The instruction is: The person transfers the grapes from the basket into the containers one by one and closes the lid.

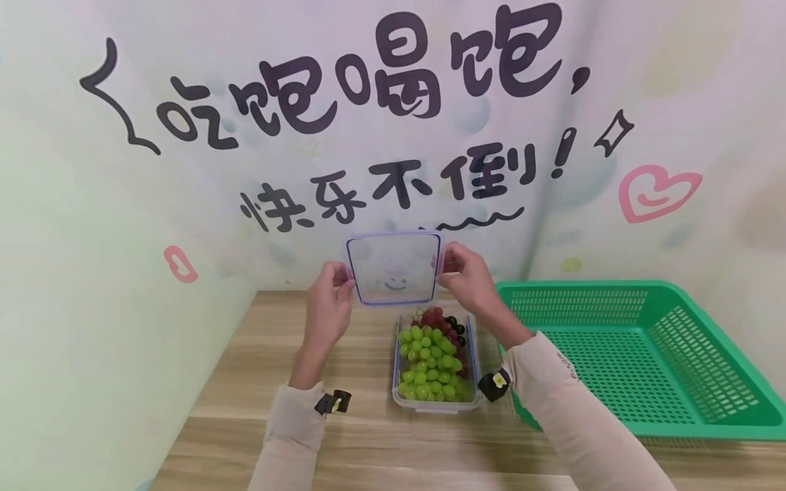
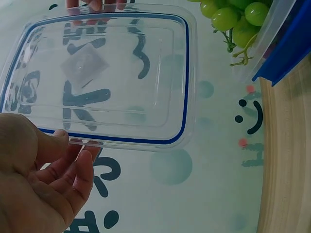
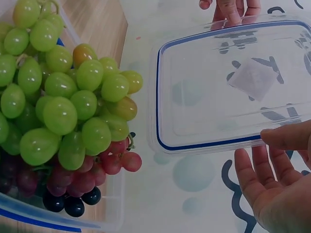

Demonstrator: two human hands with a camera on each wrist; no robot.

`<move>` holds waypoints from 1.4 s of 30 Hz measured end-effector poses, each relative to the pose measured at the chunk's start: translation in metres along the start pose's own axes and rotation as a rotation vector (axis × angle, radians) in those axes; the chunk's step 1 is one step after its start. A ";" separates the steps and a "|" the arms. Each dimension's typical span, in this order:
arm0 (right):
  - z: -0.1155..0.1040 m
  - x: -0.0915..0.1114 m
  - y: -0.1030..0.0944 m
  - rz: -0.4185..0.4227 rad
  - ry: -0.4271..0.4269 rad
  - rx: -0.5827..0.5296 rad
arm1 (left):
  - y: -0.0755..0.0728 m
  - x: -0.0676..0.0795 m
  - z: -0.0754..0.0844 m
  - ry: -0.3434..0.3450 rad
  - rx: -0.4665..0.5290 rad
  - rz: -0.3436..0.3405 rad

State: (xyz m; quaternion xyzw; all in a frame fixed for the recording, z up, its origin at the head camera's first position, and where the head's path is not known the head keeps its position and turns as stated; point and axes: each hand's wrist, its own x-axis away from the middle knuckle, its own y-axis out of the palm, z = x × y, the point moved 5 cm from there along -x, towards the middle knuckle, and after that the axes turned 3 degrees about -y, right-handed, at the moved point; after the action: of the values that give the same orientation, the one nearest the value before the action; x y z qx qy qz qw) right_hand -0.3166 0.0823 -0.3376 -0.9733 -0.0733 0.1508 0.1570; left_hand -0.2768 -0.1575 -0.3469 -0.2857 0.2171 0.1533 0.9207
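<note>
Between both hands a clear plastic lid (image 1: pixel 396 269) with a blue seal is held up, tilted, behind and above the food container. The left hand (image 1: pixel 329 300) pinches its left edge with thumb and fingers; the right hand (image 1: pixel 467 276) pinches the opposite edge. Below stands the clear container (image 1: pixel 443 407), lidless on the table. Green grapes (image 1: pixel 430 361) fill its front, heaped near the rim. Red grapes (image 3: pixel 82 179) and a few black grapes (image 3: pixel 74 206) lie at its back and right side. A pale square patch (image 2: pixel 85 66) shows on the lid.
To the right, a large green plastic basket (image 1: pixel 614 429) with perforated walls stands close to the container and the right forearm. The wooden table (image 1: pixel 245 395) meets a wall (image 1: pixel 245 252) printed with dark lettering just behind the lid.
</note>
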 end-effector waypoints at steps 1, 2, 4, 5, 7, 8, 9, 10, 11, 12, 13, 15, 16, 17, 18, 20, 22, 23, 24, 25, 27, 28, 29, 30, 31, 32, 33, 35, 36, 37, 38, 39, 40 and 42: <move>0.001 0.000 -0.001 0.002 -0.007 0.010 | 0.001 0.000 0.000 0.010 -0.001 -0.002; 0.002 0.000 -0.002 0.004 -0.008 0.018 | 0.003 0.000 0.000 0.016 -0.003 -0.004; 0.004 0.001 -0.003 0.006 -0.012 0.033 | 0.005 0.001 -0.001 0.026 -0.013 -0.009; 0.006 0.002 -0.004 0.006 -0.008 0.037 | 0.007 0.001 -0.002 0.032 -0.016 -0.011; 0.008 0.003 -0.005 0.005 0.004 0.040 | 0.010 0.001 -0.003 0.039 -0.017 -0.017; 0.009 0.004 -0.005 0.004 0.010 0.037 | 0.012 0.002 -0.004 0.045 -0.016 -0.021; 0.010 0.005 -0.006 0.002 0.013 0.035 | 0.013 0.002 -0.005 0.048 -0.016 -0.027; 0.011 0.005 -0.007 -0.001 0.018 0.033 | 0.015 0.002 -0.005 0.054 -0.015 -0.031; 0.012 0.006 -0.007 -0.004 0.026 0.028 | 0.017 0.003 -0.006 0.061 -0.015 -0.034; 0.013 0.007 -0.008 -0.009 0.031 0.028 | 0.019 0.003 -0.007 0.066 -0.011 -0.038; 0.014 0.007 -0.008 -0.013 0.035 0.028 | 0.020 0.004 -0.008 0.068 -0.008 -0.043; 0.016 0.008 -0.008 -0.019 0.042 0.028 | 0.023 0.005 -0.009 0.064 -0.004 -0.053; 0.017 0.008 -0.009 -0.021 0.045 0.029 | 0.024 0.005 -0.010 0.064 0.000 -0.057; 0.018 0.009 -0.009 -0.022 0.049 0.029 | 0.026 0.005 -0.011 0.060 0.001 -0.064; 0.019 0.009 -0.009 -0.022 0.051 0.032 | 0.027 0.006 -0.012 0.057 0.003 -0.070; 0.022 0.010 -0.011 -0.021 0.050 0.038 | 0.030 0.006 -0.013 0.054 0.003 -0.082; 0.025 0.012 -0.012 -0.018 0.052 0.048 | 0.033 0.007 -0.014 0.061 -0.001 -0.092; 0.026 0.012 -0.013 -0.018 0.052 0.053 | 0.035 0.007 -0.014 0.065 -0.001 -0.098; 0.027 0.013 -0.013 -0.016 0.053 0.059 | 0.037 0.007 -0.014 0.068 -0.001 -0.102; 0.029 0.014 -0.014 -0.015 0.053 0.064 | 0.038 0.007 -0.014 0.071 0.000 -0.109; 0.031 0.016 -0.015 -0.009 0.055 0.072 | 0.042 0.009 -0.015 0.074 0.004 -0.123; 0.032 0.016 -0.016 -0.005 0.054 0.079 | 0.044 0.009 -0.016 0.068 0.009 -0.132; 0.033 0.017 -0.017 -0.002 0.052 0.086 | 0.046 0.010 -0.017 0.065 0.009 -0.139; 0.035 0.018 -0.018 0.000 0.048 0.097 | 0.048 0.011 -0.018 0.062 0.011 -0.146; 0.036 0.019 -0.018 0.001 0.043 0.112 | 0.050 0.012 -0.019 0.062 0.018 -0.153; 0.038 0.020 -0.018 0.001 0.038 0.125 | 0.052 0.013 -0.020 0.057 0.021 -0.160; 0.039 0.020 -0.019 0.002 0.030 0.144 | 0.055 0.014 -0.021 0.056 0.029 -0.166; 0.042 0.021 -0.019 0.003 0.017 0.173 | 0.058 0.016 -0.022 0.052 0.040 -0.176; 0.043 0.022 -0.020 0.005 0.010 0.187 | 0.060 0.016 -0.022 0.051 0.052 -0.180; 0.043 0.022 -0.020 0.007 0.005 0.196 | 0.061 0.017 -0.022 0.049 0.059 -0.183; 0.044 0.022 -0.021 0.010 -0.003 0.203 | 0.062 0.017 -0.023 0.045 0.063 -0.186; 0.044 0.022 -0.021 0.014 -0.005 0.210 | 0.063 0.018 -0.023 0.042 0.069 -0.187; 0.044 0.023 -0.021 0.017 -0.006 0.211 | 0.064 0.018 -0.023 0.041 0.071 -0.189; 0.045 0.023 -0.022 0.021 -0.008 0.221 | 0.066 0.018 -0.023 0.040 0.066 -0.188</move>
State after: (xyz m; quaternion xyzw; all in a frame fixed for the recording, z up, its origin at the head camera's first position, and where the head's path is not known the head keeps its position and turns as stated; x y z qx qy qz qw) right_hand -0.3111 0.1201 -0.3778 -0.9501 -0.0467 0.1635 0.2617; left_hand -0.2951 -0.1160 -0.4034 -0.2771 0.2126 0.0532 0.9355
